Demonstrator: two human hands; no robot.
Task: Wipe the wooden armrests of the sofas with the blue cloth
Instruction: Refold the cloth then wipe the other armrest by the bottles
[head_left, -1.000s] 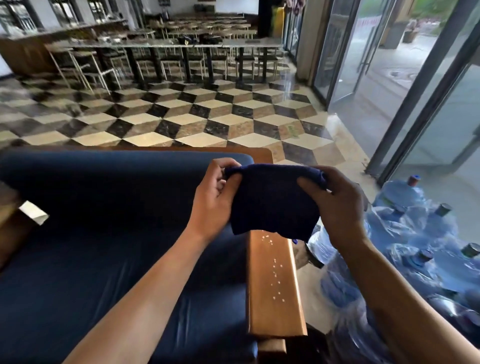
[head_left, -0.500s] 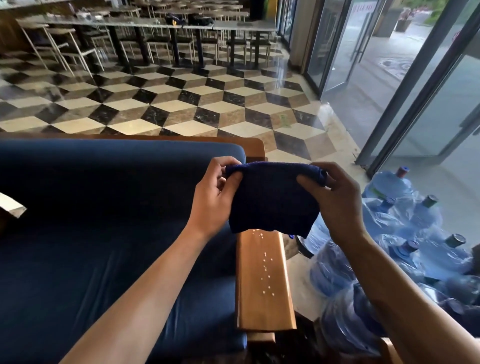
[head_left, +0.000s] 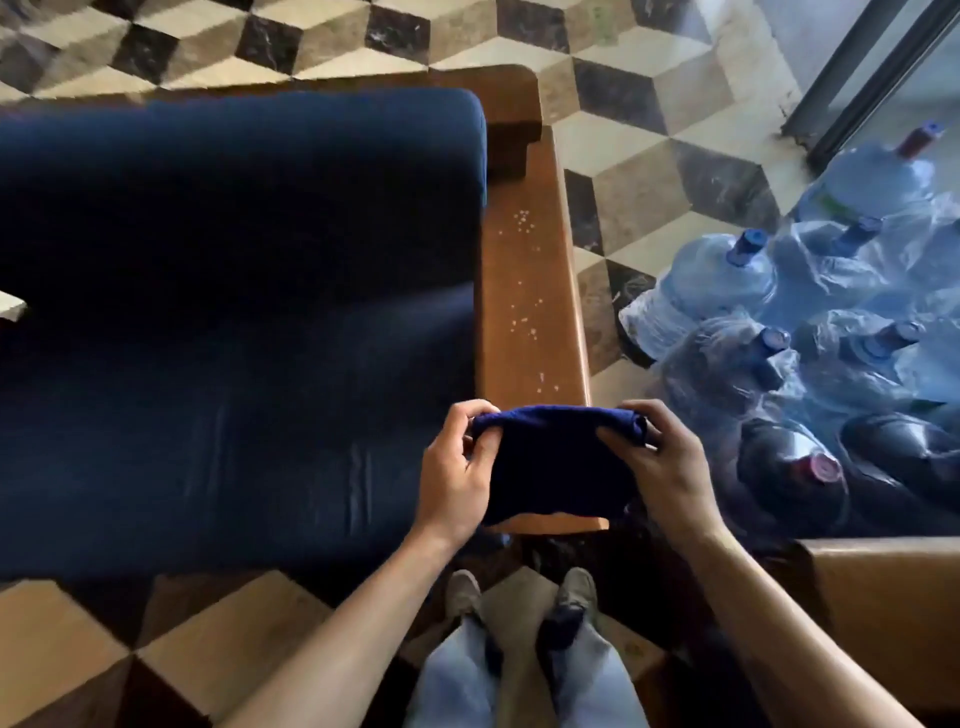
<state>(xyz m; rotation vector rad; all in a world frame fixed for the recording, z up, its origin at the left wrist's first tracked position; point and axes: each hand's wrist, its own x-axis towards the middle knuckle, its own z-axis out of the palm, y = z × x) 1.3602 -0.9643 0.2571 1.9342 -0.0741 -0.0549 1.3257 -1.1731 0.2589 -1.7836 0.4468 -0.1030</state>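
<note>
A folded dark blue cloth (head_left: 556, 462) hangs over the near end of the sofa's wooden armrest (head_left: 527, 291). My left hand (head_left: 457, 473) pinches its left top corner and my right hand (head_left: 657, 462) pinches its right top corner. Small white crumbs dot the armrest's top further along. The sofa (head_left: 234, 322) has dark blue cushions and lies to the left of the armrest. The cloth hides the armrest's near end.
Several large blue water bottles (head_left: 810, 322) wrapped in plastic crowd the floor just right of the armrest. Another wooden piece (head_left: 883, 603) sits at lower right. My feet (head_left: 519, 597) stand on the chequered tile floor below the armrest. A glass door frame (head_left: 878, 78) is at upper right.
The view has tilted down sharply, so the sofa and armrest are seen from above. Both hands, still holding the cloth, now sit over the armrest's near end instead of its far part.
</note>
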